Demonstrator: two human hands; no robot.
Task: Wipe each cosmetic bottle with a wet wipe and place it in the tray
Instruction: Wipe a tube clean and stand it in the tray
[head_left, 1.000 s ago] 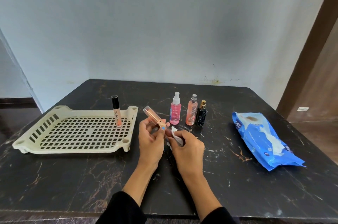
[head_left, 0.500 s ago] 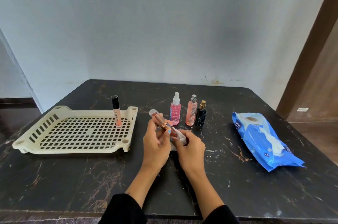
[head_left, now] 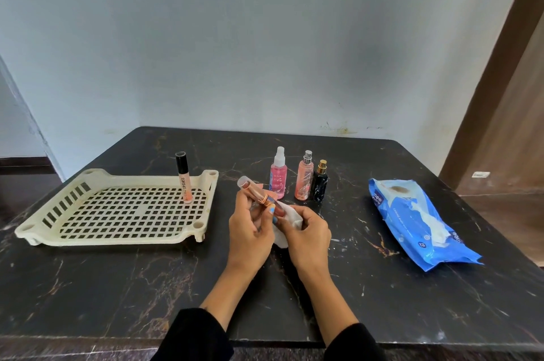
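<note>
In hand — my left hand [head_left: 250, 231] grips a rose-gold lipstick tube [head_left: 256, 191], tilted, clear cap up-left; my right hand [head_left: 307, 235] pinches a white wet wipe [head_left: 290, 220] against its lower end. Wiping under way, this piece not yet trayed.

Cream slotted tray [head_left: 117, 238], left side of tabletop: holds one upright lip gloss tube [head_left: 184, 176] at its far right corner — the only item done, I judge.

Wet wipe pack [head_left: 424, 220], blue, right edge: opened.

Awaiting wiping, mid-tabletop: pink spray bottle [head_left: 278, 173], peach spray bottle [head_left: 304, 176], black perfume bottle [head_left: 321, 182], standing in a close row.
</note>
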